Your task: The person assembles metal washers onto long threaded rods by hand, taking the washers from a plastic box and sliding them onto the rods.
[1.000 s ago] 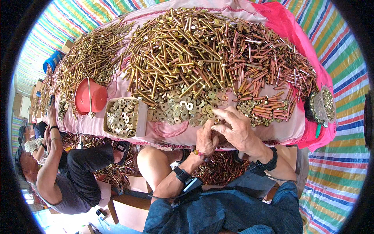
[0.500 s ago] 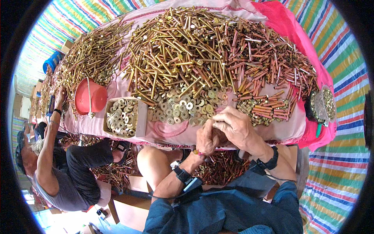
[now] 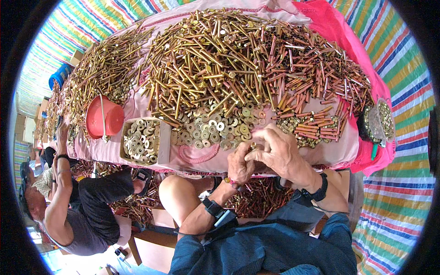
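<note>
Two hands working at the near edge of the pink cloth, left hand curled round a brassy fastener, right hand with thumb and index apart beside it, loose flat washers far-left

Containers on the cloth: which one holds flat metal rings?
The square tan cardboard box right of the round red plastic bucket. Only this container shows flat metal rings; the clear plastic tub at far right holds small brassy pieces.
</note>
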Action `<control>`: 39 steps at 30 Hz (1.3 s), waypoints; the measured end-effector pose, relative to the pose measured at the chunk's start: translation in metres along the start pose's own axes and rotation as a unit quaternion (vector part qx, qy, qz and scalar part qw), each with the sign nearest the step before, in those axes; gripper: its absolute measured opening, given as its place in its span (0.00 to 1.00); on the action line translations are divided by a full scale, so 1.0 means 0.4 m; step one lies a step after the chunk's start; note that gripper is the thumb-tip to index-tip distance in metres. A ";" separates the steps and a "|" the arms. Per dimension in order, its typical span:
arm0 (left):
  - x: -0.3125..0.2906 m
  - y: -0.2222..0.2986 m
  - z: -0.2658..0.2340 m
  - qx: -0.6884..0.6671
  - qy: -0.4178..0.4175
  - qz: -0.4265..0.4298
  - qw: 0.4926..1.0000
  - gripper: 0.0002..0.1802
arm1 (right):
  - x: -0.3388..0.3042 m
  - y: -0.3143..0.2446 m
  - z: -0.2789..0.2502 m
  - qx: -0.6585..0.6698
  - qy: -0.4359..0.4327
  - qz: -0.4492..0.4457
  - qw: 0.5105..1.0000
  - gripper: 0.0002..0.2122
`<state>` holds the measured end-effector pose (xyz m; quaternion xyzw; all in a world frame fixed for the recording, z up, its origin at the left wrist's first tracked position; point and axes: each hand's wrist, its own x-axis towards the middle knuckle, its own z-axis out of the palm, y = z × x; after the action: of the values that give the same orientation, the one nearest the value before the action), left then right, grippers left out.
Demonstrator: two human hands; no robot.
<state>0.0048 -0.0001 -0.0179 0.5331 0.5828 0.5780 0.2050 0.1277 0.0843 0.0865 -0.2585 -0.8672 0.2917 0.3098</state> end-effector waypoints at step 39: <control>0.028 0.037 -0.074 0.016 0.096 -0.054 0.994 0.21 | 0.113 0.054 0.062 0.133 -0.137 -0.091 0.977 0.05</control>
<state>-0.0187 -0.0072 0.0068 0.4460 0.6370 0.6053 0.1702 0.0859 0.1194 0.0738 -0.0925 -0.8747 0.4076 0.2454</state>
